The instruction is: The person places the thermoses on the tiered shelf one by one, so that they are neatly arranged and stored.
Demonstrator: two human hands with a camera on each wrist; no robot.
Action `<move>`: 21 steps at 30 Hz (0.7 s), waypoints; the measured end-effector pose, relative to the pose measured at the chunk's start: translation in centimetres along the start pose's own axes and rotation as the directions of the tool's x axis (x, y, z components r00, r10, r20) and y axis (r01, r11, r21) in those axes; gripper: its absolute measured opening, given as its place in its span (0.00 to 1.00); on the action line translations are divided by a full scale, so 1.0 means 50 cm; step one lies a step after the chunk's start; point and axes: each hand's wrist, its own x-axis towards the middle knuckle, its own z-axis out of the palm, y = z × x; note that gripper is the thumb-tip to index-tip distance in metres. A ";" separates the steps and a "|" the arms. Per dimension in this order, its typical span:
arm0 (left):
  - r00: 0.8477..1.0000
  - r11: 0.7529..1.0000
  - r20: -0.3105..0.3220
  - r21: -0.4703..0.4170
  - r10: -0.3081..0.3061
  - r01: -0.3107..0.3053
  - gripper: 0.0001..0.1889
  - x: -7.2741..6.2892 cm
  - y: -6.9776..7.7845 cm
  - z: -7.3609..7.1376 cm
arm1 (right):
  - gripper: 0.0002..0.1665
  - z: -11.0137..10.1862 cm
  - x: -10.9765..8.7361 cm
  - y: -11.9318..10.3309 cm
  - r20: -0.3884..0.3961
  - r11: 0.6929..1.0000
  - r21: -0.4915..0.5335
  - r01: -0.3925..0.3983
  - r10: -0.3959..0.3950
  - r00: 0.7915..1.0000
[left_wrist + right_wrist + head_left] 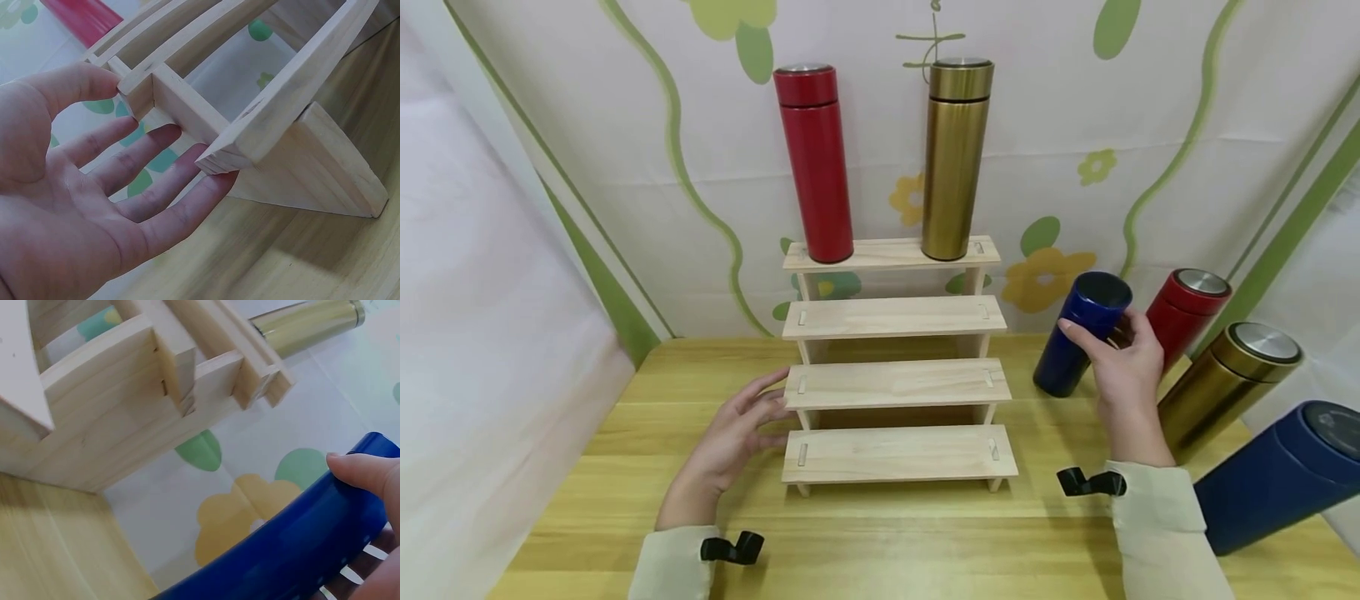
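Over on the right side of the pale wooden table (880,542), the person's right hand (1126,367) has hold of a glossy blue cylindrical flask (1064,360), thumb on the near side and fingers curled behind, gripping it just below the lid. The flask is to the right of a four-step stand of light, unpainted wood (895,385), apart from it, close to the table's back edge. Its long axis runs close to upright: the dark lid end points up, the base down, and from the head view the top leans a little to the right, away from the steps. I can't tell whether the base touches the table.

The left hand (733,433) is at the stand's left end, fingers spread and only slightly bent, the tips of thumb and fingers against the ends of the steps; it isn't clenched round anything.

On the top step a tall red metal flask (817,175) stands upright at the left, and a tall brushed-gold flask (957,171) upright at the right. Past the right hand are three more, lids up: a shorter red flask with a silver top (1183,312), a gold flask with a silver top (1217,387) nearer, and a matte navy flask (1270,483) nearest, beside the right sleeve. Behind it all hangs a white cloth printed with flowers (872,125).
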 end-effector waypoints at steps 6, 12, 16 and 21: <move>1.000 1.000 0.002 -0.001 0.001 -0.001 0.32 0.000 0.000 0.002 | 0.46 -0.008 -0.012 -0.024 0.014 0.993 0.118 0.020 -0.022 1.000; 1.000 1.000 -0.002 -0.008 0.000 0.000 0.32 0.002 0.002 0.002 | 0.44 -0.012 -0.033 -0.050 0.037 0.980 0.186 0.072 -0.080 0.996; 1.000 1.000 -0.005 -0.017 -0.001 0.001 0.33 0.002 0.000 0.001 | 0.42 -0.012 -0.048 -0.064 0.054 0.974 0.207 0.097 -0.110 0.992; 1.000 1.000 0.003 -0.022 0.001 -0.001 0.33 0.003 -0.002 0.000 | 0.41 -0.015 -0.063 -0.077 0.081 0.971 0.215 0.102 -0.122 0.989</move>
